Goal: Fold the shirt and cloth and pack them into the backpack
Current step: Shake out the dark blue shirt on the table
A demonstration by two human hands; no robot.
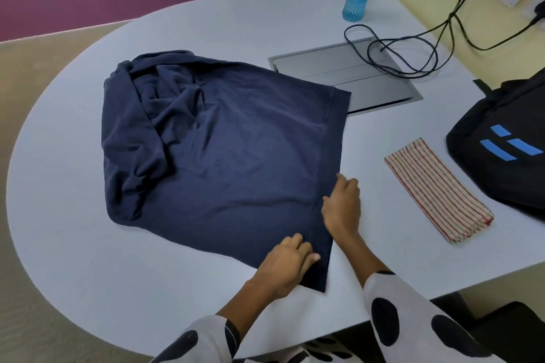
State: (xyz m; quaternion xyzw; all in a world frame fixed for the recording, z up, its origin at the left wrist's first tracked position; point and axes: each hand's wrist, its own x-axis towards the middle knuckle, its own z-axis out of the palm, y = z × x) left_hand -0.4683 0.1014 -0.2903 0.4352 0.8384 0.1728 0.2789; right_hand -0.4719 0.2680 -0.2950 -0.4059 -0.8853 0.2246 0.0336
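Navy shirt (236, 150) spread on the table (73, 230), bunched and creased at its far left end, hem toward the right. Left hand (287, 267) on the near hem corner, fingers curled onto the fabric; true grip not discernible. Right hand (343, 206) just beyond, at the hem edge, fingers bent against it. Striped cloth (436, 190) folded into a strip, lying flat right of the shirt. Black backpack (507, 141) at far right edge, closed side up, contents not visible.
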